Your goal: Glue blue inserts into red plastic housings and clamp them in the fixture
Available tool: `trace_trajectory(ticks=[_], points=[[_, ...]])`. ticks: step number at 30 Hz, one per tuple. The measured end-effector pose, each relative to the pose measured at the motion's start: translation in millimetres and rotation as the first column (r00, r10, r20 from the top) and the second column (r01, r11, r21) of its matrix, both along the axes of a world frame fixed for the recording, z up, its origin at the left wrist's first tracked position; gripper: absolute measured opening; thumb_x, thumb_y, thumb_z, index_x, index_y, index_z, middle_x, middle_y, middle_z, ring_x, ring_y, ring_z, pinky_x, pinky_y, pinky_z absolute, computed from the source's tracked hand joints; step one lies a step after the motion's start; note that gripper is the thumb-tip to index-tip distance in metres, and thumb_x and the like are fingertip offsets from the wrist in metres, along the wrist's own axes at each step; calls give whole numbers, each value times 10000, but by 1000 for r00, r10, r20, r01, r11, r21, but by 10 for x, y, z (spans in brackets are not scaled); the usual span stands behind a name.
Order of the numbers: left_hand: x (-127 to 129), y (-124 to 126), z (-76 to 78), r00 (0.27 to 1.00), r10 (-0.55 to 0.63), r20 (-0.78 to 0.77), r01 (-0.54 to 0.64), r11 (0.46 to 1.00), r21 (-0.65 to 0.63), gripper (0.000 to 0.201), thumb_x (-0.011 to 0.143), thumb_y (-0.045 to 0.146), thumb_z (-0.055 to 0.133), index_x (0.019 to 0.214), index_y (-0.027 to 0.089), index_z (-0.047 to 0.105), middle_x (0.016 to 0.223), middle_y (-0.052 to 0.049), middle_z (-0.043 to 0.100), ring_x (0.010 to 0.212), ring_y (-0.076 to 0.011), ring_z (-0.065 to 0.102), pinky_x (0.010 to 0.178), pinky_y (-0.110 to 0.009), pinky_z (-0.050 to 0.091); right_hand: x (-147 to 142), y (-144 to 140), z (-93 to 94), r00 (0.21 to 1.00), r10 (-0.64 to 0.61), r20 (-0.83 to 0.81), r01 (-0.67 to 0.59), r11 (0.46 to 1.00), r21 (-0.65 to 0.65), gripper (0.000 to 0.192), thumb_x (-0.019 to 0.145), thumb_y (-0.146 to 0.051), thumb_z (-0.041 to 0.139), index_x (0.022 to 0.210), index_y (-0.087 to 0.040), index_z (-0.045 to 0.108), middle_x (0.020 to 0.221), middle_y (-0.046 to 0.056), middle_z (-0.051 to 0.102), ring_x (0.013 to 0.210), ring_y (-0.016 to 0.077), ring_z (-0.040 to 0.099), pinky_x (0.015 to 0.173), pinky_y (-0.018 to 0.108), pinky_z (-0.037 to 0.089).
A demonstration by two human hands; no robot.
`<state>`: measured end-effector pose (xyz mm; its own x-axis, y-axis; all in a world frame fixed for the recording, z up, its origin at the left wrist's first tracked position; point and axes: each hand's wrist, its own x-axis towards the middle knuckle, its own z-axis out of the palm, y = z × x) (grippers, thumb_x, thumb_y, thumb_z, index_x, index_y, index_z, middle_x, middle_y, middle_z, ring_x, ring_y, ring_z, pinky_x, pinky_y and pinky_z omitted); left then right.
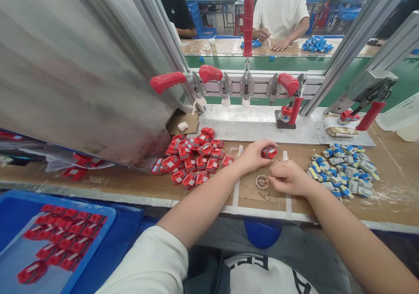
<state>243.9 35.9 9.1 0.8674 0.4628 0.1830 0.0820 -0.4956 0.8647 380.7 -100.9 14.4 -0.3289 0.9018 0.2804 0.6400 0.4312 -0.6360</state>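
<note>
My left hand [257, 154] is closed on a small red and grey plastic part [269, 152] above the bench. Close beside it, my right hand [286, 177] has its fingers pinched at the rim of a small round clear dish [262, 181]. Something thin seems to reach from those fingers into the dish, too small to make out. A heap of similar red parts [196, 158] lies left of my left hand. To the right of my right hand is a pile of small grey, blue and yellow pieces [343, 169].
Toggle clamps with red handles [248, 25] stand on a metal frame behind my hands. One presses on a red part in a black block [285, 118]. At lower left, a blue tray [111, 217] holds rows of red parts. Across the green belt [225, 62] sits a co-worker [281, 12].
</note>
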Motion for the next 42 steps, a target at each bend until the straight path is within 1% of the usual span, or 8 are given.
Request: trace_trajectory(ticks=[7, 10, 13, 15, 16, 21, 33, 42], points=[[9, 11, -37, 1000, -1, 6, 1, 1000, -24, 410, 755, 154, 769, 1154, 215, 698, 1186, -50, 711, 1080, -230, 652, 989, -349, 500, 21, -19, 25, 998, -26, -61, 24, 999, -30, 417, 902, -235, 525, 607, -231, 231, 548, -56, 282, 527, 116, 286, 559, 297, 245], [11, 19, -45, 1000, 7, -4, -7, 1000, -27, 419, 744, 172, 783, 1153, 215, 702, 1168, -45, 714, 1064, -229, 654, 961, -335, 500, 84, -34, 42, 959, -184, -215, 192, 981, 16, 434, 931, -293, 506, 587, -230, 249, 547, -43, 277, 516, 117, 262, 542, 302, 237], [8, 23, -35, 999, 16, -35, -18, 998, -63, 448, 740, 206, 800, 1177, 216, 701, 1133, -40, 716, 1006, -218, 661, 913, -319, 505, 153, -15, 38, 800, -469, -375, 509, 861, 9, 440, 932, -331, 516, 572, -226, 286, 551, -32, 291, 522, 116, 272, 530, 298, 234], [4, 25, -26, 999, 9, -53, -14, 996, -88, 467, 737, 223, 811, 1190, 219, 698, 1113, -38, 717, 972, -209, 662, 891, -310, 507, 180, 17, 28, 703, -579, -413, 624, 781, -33, 424, 919, -348, 531, 568, -223, 329, 548, -30, 317, 533, 118, 292, 529, 290, 246], [2, 26, -22, 998, 2, -59, -8, 995, -98, 471, 739, 222, 810, 1196, 222, 695, 1101, -35, 718, 960, -205, 662, 884, -306, 507, 187, 35, 23, 682, -605, -411, 642, 764, -58, 412, 912, -359, 537, 571, -221, 351, 547, -30, 330, 538, 119, 305, 531, 285, 256], [3, 36, -24, 998, -17, -58, 10, 993, -115, 468, 745, 214, 801, 1200, 228, 691, 1087, -23, 721, 939, -196, 663, 852, -294, 509, 186, 95, 10, 689, -619, -376, 623, 772, -129, 412, 904, -399, 532, 571, -219, 370, 538, -35, 339, 549, 119, 331, 545, 277, 281], [13, 30, -7, 998, -3, -69, -4, 995, -97, 460, 741, 222, 799, 1189, 226, 693, 1043, -15, 713, 904, -193, 656, 825, -299, 509, 184, 98, -2, 693, -630, -351, 623, 768, -149, 405, 875, -399, 538, 554, -212, 377, 545, -41, 328, 560, 109, 324, 550, 262, 277], [13, 22, 3, 999, 4, -51, -8, 996, -86, 455, 732, 173, 776, 1178, 221, 694, 1152, -30, 717, 1050, -224, 664, 920, -315, 508, 194, 87, 19, 679, -666, -309, 667, 736, -118, 381, 844, -379, 532, 546, -217, 360, 538, -48, 286, 542, 103, 299, 530, 262, 252]])
